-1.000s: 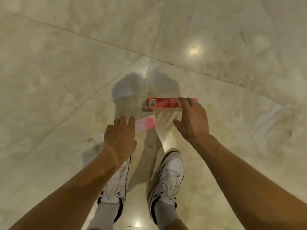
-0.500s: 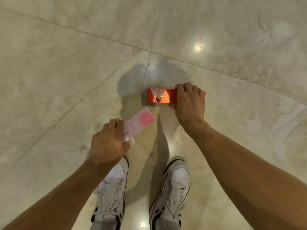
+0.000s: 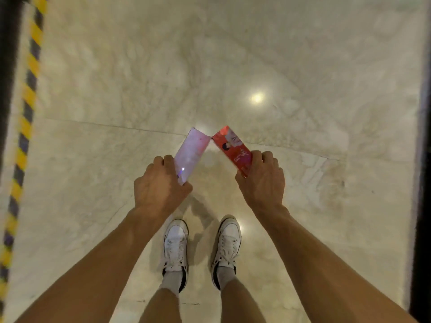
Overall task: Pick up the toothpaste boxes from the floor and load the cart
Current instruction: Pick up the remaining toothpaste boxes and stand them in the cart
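My left hand [image 3: 161, 185] grips the near end of a pale pink toothpaste box [image 3: 192, 152], which points up and to the right above the floor. My right hand [image 3: 262, 180] grips the near end of a red toothpaste box [image 3: 231, 146] with a printed figure, which points up and to the left. The far ends of the two boxes nearly touch in the middle of the view. Both boxes are lifted off the marble floor [image 3: 233, 66]. No cart is in view.
My two white shoes [image 3: 200, 245] stand on the marble floor below the hands. A yellow-and-black striped strip [image 3: 25, 113] runs down the left edge, next to a dark band. A dark vertical edge [image 3: 423, 159] borders the right side.
Both boxes have come up off the floor in my hands. The view has risen, so the floor and shoes look farther away, and the striped strip and dark edges have come into view.
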Demonstrator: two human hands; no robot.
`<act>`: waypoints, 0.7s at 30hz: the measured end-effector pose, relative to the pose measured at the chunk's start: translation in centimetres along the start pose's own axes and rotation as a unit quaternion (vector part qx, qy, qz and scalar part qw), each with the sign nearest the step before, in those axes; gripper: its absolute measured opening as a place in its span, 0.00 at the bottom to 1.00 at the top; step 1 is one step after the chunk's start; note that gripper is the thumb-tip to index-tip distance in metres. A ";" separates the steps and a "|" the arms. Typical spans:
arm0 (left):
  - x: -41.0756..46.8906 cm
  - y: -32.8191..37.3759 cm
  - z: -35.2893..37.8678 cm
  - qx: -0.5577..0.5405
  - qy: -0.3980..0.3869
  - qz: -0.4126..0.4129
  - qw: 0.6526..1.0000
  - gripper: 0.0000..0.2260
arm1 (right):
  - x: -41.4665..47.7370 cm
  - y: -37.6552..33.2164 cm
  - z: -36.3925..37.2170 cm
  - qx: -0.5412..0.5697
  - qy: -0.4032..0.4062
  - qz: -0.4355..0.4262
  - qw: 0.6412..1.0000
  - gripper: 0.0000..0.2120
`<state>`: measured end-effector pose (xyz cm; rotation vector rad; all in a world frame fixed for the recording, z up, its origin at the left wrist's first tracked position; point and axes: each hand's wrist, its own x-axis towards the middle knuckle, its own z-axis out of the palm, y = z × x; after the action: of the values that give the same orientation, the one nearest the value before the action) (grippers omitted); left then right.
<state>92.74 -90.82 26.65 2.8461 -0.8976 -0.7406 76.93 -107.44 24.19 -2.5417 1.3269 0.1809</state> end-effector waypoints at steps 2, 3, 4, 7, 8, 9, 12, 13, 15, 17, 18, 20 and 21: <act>-2.3 2.8 -8.1 -0.005 0.011 0.004 1.000 0.20 | -1.5 -0.8 -8.8 0.014 0.018 0.011 1.000 0.21; -3.6 4.3 -12.3 0.001 0.017 0.011 1.000 0.20 | -2.3 -1.2 -13.2 0.024 0.024 0.014 0.999 0.22; -5.1 5.7 -16.5 0.011 0.017 0.018 1.000 0.21 | -3.4 -1.6 -17.8 0.032 0.027 0.020 0.999 0.22; -9.5 10.1 -28.7 0.033 0.020 0.040 0.998 0.23 | -6.8 -2.6 -30.5 0.049 0.057 0.032 0.997 0.21; -10.8 11.4 -32.3 0.031 0.027 0.050 0.998 0.23 | -8.0 -2.8 -34.4 0.051 0.070 0.035 0.996 0.21; -12.1 12.6 -35.3 0.029 0.036 0.061 0.997 0.22 | -9.2 -2.9 -37.7 0.054 0.080 0.041 0.994 0.21; -16.0 15.7 -43.0 0.034 0.059 0.101 0.993 0.25 | -13.1 -3.1 -46.7 0.087 0.091 0.077 0.989 0.22; -17.4 16.6 -45.1 0.039 0.060 0.116 0.991 0.26 | -14.5 -3.1 -49.1 0.102 0.092 0.093 0.986 0.22; -20.0 18.3 -48.6 0.051 0.059 0.147 0.986 0.25 | -17.0 -3.3 -53.1 0.135 0.098 0.136 0.977 0.21; -22.2 19.8 -51.0 0.057 0.062 0.189 0.978 0.24 | -19.5 -3.6 -56.1 0.167 0.108 0.171 0.965 0.20; -23.1 20.5 -51.8 0.064 0.062 0.212 0.973 0.24 | -20.6 -3.6 -57.3 0.176 0.115 0.183 0.960 0.19; -24.8 22.0 -53.2 0.087 0.060 0.254 0.961 0.25 | -23.3 -3.1 -59.2 0.176 0.121 0.213 0.953 0.20; -25.8 22.9 -53.7 0.101 0.056 0.276 0.954 0.25 | -24.9 -2.8 -60.0 0.171 0.124 0.230 0.950 0.21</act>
<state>87.25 -99.66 89.65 2.5399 -1.7239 -0.4314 64.18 -103.89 87.83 -1.9850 1.8489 -0.2696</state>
